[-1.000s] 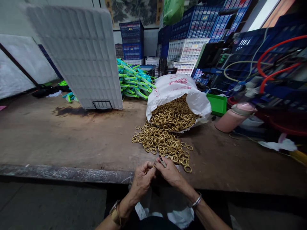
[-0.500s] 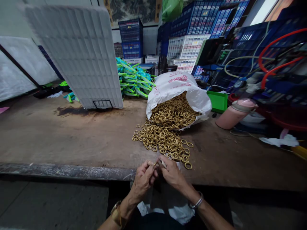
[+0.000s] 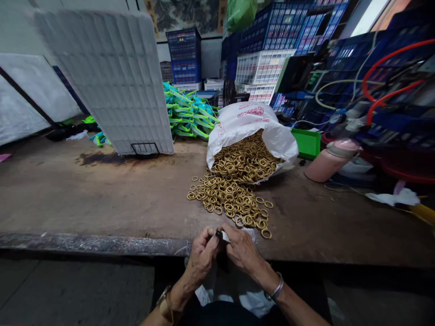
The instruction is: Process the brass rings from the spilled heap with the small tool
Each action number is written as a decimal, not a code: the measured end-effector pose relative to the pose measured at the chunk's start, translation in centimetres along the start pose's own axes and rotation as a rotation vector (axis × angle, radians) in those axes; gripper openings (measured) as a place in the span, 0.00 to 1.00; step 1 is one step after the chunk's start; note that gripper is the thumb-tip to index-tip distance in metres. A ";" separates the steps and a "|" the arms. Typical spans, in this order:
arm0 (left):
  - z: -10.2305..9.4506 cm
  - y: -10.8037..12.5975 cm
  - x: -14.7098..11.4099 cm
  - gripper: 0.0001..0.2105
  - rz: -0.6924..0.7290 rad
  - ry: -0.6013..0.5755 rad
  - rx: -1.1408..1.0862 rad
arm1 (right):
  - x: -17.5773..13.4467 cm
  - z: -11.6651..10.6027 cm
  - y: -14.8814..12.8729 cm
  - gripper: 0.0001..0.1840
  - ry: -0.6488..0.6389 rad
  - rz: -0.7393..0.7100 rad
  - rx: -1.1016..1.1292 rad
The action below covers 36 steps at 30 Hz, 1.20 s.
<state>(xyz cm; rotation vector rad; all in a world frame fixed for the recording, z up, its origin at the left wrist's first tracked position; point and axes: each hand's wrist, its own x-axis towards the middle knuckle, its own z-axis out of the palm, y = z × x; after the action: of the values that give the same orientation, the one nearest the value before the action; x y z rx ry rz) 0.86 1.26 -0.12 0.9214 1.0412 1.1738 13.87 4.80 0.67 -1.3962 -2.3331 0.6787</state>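
Brass-coloured rings (image 3: 231,199) everywhere, in a loose heap on the near middle of the tabletop (image 3: 102,194), with a few strays at the heap's left and right edges. Just on the near side of that, the two hands meet at the tabletop's near edge. Left hand (image 3: 200,256) has its grip pinched at the fingertips on what looks like a single ring (image 3: 219,229), mostly hidden by fingers, so only a sliver shows. Right hand (image 3: 243,251) has its grip closed round a small pale tool (image 3: 225,236) with a dark end right at the left fingertips; can't tell what kind of tool.

Far side of the heap, a white sack (image 3: 234,112) with red print lies on its side, mouth facing near, packed with more rings that spill out into the pile. Right of it there's a green tray (image 3: 306,144), then a tilted pink bottle (image 3: 331,160). Left of the sack, a bright green and turquoise bundle (image 3: 190,113) sits partly behind a big pale panel (image 3: 112,81). Blue crates (image 3: 185,54) are stacked at the far side.
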 end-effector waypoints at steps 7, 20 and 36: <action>-0.8 -0.4 -0.1 0.12 0.104 -0.062 0.123 | 0.1 0.3 0.7 0.12 -0.050 -0.021 0.010; 0.9 2.0 -2.7 0.16 -0.021 -0.211 -0.004 | 1.0 -1.7 2.9 0.16 0.027 0.214 -0.200; 0.1 0.1 -1.2 0.10 -0.407 -0.066 -0.622 | 2.6 -6.8 13.7 0.09 0.243 0.617 -0.362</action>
<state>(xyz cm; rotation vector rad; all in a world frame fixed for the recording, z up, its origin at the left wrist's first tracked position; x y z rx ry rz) 0.88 0.12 0.20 0.2403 0.6958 1.0184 26.07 14.19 -1.24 -2.2577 -1.8876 0.2055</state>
